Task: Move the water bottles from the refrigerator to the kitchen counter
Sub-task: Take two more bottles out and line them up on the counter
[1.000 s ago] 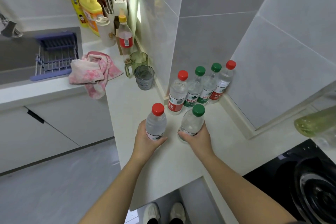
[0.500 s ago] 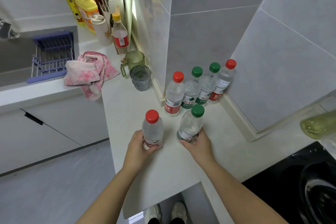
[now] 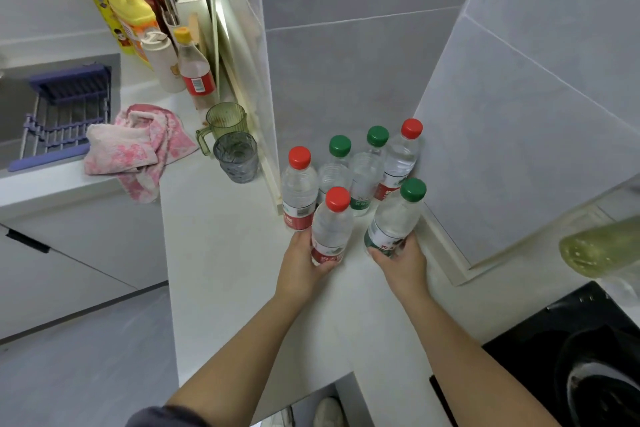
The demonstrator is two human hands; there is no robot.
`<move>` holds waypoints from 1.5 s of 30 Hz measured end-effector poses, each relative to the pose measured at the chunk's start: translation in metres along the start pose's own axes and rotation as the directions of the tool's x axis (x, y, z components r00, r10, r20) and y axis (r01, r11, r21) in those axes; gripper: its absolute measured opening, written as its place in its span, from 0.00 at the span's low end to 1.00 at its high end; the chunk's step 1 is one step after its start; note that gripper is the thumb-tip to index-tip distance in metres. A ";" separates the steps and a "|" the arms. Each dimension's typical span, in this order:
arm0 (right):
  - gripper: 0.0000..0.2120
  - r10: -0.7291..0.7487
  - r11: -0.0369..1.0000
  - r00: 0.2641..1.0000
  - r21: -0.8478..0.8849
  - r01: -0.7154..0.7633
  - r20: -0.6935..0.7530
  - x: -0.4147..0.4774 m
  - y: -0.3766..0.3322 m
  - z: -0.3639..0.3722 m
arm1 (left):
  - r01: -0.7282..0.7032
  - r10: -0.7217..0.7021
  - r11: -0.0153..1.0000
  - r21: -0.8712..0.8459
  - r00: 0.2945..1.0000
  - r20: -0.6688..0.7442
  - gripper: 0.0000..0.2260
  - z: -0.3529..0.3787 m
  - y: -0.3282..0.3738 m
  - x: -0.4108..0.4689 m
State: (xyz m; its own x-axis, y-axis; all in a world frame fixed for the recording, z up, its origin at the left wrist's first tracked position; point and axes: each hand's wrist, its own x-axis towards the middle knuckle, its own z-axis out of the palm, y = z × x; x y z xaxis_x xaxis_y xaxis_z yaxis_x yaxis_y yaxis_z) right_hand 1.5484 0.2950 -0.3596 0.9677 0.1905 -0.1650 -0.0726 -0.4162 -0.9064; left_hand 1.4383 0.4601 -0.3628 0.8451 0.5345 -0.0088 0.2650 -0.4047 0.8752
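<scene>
And forward they went! Half a second earlier our two bottles stood out in the middle of the bench (image 3: pixel 221 253). By now we had brought them right up into the corner. Our left hand (image 3: pixel 304 263) was curled round the lower label of the red-capped bottle (image 3: pixel 330 229). Our right hand (image 3: pixel 401 260) gripped the foot of the green-capped bottle (image 3: pixel 394 218) the same way, fingers wrapped.

Both bottles sat just in front of the back row (image 3: pixel 360 177) of four. The red-capped one was close against that row's leftmost bottle, perhaps touching; we could not tell. Nor could we tell whether the bases were fully down on the bench yet.

By our reckoning that made six bottles at the bench, and this pair all but delivered. Only the letting go seemed left.

Room was tight up there. The tiled wall (image 3: pixel 519 149) stood just beside the green-capped bottle, its raised trim (image 3: pixel 446 253) ran along the foot, and the back row blocked the way ahead. To the left, open bench ran out to the grey glass (image 3: pixel 236 161) and the green jug (image 3: pixel 227 121), with the pink cloth (image 3: pixel 138 146) beyond. The bench's left edge fell away to the floor, well apart from the bottles. Behind our wrists lay bare bench, with the black hob (image 3: pixel 554 340) off to the right, so we judged that straight back was the clean way out.
</scene>
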 end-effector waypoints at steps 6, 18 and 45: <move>0.27 -0.014 1.000 0.999 0.015 0.015 -0.045 0.028 0.004 -0.016 | 0.022 -0.022 1.000 0.009 1.000 0.020 0.23 0.035 0.028 0.022; 0.26 -0.142 0.960 0.989 -0.252 0.125 -0.050 0.047 0.002 -0.028 | 0.096 -0.102 0.992 0.087 0.992 0.068 0.23 0.071 0.063 0.050; 0.18 -0.135 0.915 0.991 -0.384 0.121 -0.007 0.058 0.004 -0.028 | 0.217 -0.288 0.921 0.325 0.938 0.192 0.25 0.071 0.061 0.057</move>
State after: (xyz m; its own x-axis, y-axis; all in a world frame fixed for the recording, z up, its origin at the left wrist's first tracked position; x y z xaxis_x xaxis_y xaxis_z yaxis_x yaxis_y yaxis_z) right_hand 1.6108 0.2797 -0.3616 0.9705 0.2381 -0.0386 0.1437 -0.6992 -0.7003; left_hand 1.5353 0.4130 -0.3445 0.8055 0.4755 -0.3537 0.5779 -0.4980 0.6466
